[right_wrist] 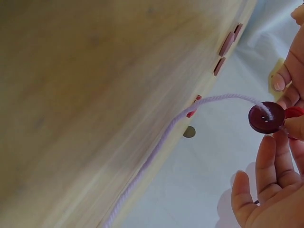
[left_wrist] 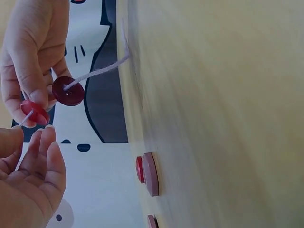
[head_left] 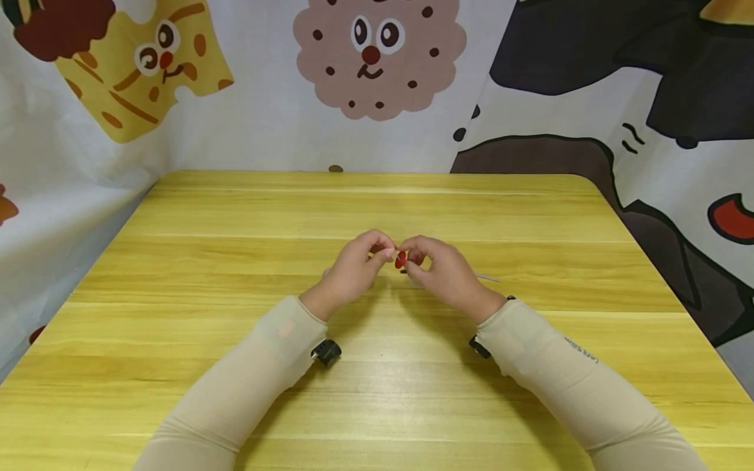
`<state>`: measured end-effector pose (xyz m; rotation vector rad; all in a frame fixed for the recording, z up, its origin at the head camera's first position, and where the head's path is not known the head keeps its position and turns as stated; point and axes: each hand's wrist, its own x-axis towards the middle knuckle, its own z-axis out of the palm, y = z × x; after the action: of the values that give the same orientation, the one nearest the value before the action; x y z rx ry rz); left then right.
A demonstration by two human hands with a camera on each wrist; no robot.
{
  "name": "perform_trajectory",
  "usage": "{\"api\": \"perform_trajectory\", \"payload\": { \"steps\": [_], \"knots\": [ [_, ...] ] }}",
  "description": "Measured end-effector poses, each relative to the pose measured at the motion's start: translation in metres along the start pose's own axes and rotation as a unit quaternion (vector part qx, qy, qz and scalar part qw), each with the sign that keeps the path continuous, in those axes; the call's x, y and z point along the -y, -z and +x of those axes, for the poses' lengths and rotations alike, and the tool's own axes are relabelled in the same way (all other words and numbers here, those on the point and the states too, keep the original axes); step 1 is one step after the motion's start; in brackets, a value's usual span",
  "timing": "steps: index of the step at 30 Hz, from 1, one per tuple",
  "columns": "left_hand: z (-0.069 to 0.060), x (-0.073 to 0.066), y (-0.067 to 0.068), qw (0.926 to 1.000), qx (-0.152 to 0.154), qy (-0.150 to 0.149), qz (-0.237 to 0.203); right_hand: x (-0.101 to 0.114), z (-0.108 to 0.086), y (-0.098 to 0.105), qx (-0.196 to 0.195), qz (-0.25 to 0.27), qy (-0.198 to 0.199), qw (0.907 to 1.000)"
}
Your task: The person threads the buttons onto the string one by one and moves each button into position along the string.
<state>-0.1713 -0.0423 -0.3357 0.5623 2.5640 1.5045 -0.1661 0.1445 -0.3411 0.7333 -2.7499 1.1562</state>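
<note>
My right hand pinches a bright red button between thumb and finger, over the middle of the table. Facing it, my left hand pinches the short string end that comes out of that button in the left wrist view. A dark maroon button hangs beside the red one, close to my right fingers, with the lilac string passing through a hole in it. From there the string runs down to the table. In the head view the maroon button is mostly hidden by my right hand.
On the wooden table lie a dusky pink button, a red button against it and another pinkish button. A printed cartoon cloth hangs behind the table's far edge.
</note>
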Motion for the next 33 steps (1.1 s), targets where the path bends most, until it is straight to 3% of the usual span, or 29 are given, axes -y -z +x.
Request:
{"api": "perform_trajectory", "payload": {
  "steps": [15,22,33],
  "knots": [
    [-0.0001,-0.0018,-0.0017,0.9999,0.0,-0.006,0.013,-0.0002,-0.0001,-0.0007,0.019,0.022,-0.009,0.9995],
    [-0.0005,-0.0031,-0.0036,0.999,0.005,0.029,0.034,0.0019,-0.0021,-0.0004,0.023,0.024,-0.014,0.9994],
    [-0.0017,-0.0049,-0.0043,0.9983,0.005,0.043,0.04,-0.0005,-0.0008,-0.0019,0.01,0.017,0.012,0.9997]
  ]
}}
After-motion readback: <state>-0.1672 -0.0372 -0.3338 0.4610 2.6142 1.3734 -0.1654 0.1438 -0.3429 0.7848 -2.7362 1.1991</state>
